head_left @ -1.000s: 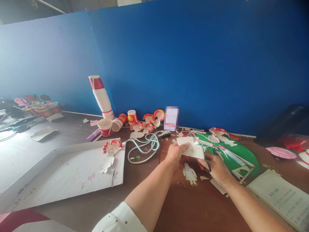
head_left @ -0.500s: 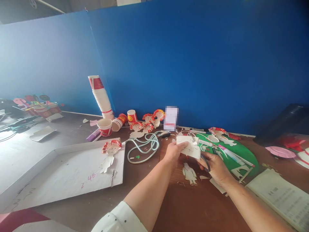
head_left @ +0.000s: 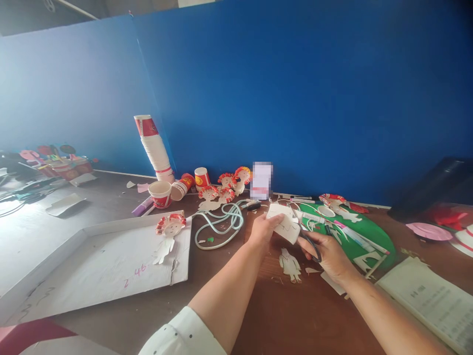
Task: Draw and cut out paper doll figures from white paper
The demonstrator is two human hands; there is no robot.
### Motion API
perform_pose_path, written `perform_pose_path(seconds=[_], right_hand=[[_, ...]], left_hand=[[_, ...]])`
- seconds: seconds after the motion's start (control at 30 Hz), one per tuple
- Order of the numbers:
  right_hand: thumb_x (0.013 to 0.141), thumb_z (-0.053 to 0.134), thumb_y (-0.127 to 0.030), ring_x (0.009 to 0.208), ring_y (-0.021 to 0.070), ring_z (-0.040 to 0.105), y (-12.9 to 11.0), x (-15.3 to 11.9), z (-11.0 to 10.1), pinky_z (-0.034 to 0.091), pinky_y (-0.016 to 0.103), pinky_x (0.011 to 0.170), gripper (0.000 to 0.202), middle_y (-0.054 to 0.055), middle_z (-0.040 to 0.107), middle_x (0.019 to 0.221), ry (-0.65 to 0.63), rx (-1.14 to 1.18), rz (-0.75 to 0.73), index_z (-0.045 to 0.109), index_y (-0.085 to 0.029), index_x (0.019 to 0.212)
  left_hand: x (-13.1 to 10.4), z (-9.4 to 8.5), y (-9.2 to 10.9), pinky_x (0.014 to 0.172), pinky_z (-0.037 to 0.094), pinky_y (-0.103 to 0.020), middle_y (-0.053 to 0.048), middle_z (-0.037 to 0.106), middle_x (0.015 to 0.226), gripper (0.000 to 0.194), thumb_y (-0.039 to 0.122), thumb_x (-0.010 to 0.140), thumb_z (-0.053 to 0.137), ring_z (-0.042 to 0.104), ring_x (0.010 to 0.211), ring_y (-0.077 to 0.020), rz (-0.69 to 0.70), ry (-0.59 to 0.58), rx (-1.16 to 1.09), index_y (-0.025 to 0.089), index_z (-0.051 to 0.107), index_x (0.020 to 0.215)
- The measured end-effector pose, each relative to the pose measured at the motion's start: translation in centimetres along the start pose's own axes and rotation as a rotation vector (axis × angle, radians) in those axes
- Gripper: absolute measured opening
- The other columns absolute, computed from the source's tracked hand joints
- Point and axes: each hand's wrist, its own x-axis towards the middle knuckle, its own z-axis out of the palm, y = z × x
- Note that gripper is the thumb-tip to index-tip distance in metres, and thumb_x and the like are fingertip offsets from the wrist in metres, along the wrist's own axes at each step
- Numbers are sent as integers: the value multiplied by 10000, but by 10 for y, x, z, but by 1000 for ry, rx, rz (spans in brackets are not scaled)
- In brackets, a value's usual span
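Observation:
A white piece of paper (head_left: 287, 228) with drawn outlines is pinched in my left hand (head_left: 265, 230), the thumb lying on top. My right hand (head_left: 327, 254) is closed around the dark handles of a pair of scissors (head_left: 313, 245). Their blades meet the paper's right edge and are mostly hidden. Below the hands, a cut-out paper figure (head_left: 290, 266) lies flat on the brown table. Small paper scraps are scattered around it.
A white cardboard tray (head_left: 92, 266) lies at left. Behind are a tall stack of paper cups (head_left: 153, 148) and a coiled cable (head_left: 218, 227). Markers rest on a green mat (head_left: 377, 231); an open book (head_left: 428, 296) is at right. A blue partition (head_left: 281, 93) closes off the back.
The paper in my left hand has tilted, its right side dropping and shifting slightly left. My right hand stays nearly in place with the scissors.

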Motion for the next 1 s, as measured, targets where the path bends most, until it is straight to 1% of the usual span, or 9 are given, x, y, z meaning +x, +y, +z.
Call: perform_pose_path(seconds=[0.13, 0.2, 0.3, 0.43, 0.5, 0.67, 0.8, 0.93, 1.0], right_hand=[[797, 577, -490, 505, 138, 433, -2, -1, 2, 328, 261, 506, 331, -32, 490, 479, -1, -8, 2, 595, -208, 625], [795, 580, -496, 507, 137, 435, -3, -2, 2, 334, 262, 510, 341, -31, 493, 482, -2, -13, 6, 589, -207, 615], [787, 586, -496, 507, 138, 449, -3, -2, 2, 349, 263, 512, 360, -25, 502, 481, 15, -8, -3, 563, -208, 573], [785, 572, -504, 510, 144, 458, -1, -1, 1, 349, 265, 497, 356, -14, 515, 497, 23, -2, -3, 566, -208, 587], [787, 573, -502, 524, 148, 466, 0, 0, 1, 350, 266, 508, 348, -12, 524, 509, 8, -7, 4, 568, -207, 602], [802, 558, -513, 543, 146, 475, -1, -1, 1, 351, 265, 525, 370, -13, 535, 518, -25, -13, 33, 577, -198, 608], [791, 578, -523, 546, 139, 476, -1, -1, 2, 342, 254, 507, 356, -22, 534, 536, -38, 4, 70, 620, -190, 675], [786, 592, -516, 548, 137, 478, 2, -1, 2, 350, 256, 516, 351, -24, 530, 533, -33, 21, 73, 640, -183, 685], [783, 603, -503, 544, 134, 479, 2, -1, 2, 354, 256, 518, 329, -27, 529, 537, -34, 31, 72, 670, -183, 746]], left_hand=[[2, -2, -1, 718, 504, -341, -124, 679, 852, 432, 319, 566, 798, 632, 707, -201, 23, 2, -61, 85, 660, 902], [2, -1, -1, 717, 511, -342, -125, 677, 883, 452, 339, 584, 792, 633, 722, -199, 8, -21, -107, 91, 654, 936], [1, 0, -2, 698, 516, -325, -123, 671, 957, 491, 367, 614, 777, 638, 767, -198, -87, -75, -149, 121, 639, 1016], [2, 0, -5, 637, 500, -256, -105, 669, 973, 467, 274, 590, 795, 635, 755, -165, -178, -86, -111, 141, 638, 1010], [3, -1, -5, 641, 503, -259, -104, 672, 962, 445, 237, 575, 799, 637, 752, -168, -170, -72, -78, 135, 643, 980], [6, -5, 0, 714, 525, -325, -115, 682, 930, 400, 189, 556, 797, 648, 765, -201, -85, -48, -28, 115, 659, 924], [6, -10, 4, 760, 521, -351, -119, 691, 918, 369, 196, 558, 795, 656, 779, -216, -37, -50, 30, 111, 668, 894], [7, -14, 8, 766, 516, -373, -140, 693, 918, 396, 223, 547, 807, 659, 777, -239, -29, -91, 92, 97, 677, 900], [7, -16, 11, 763, 516, -373, -140, 694, 911, 391, 223, 534, 815, 658, 766, -238, -19, -107, 108, 93, 685, 879]])
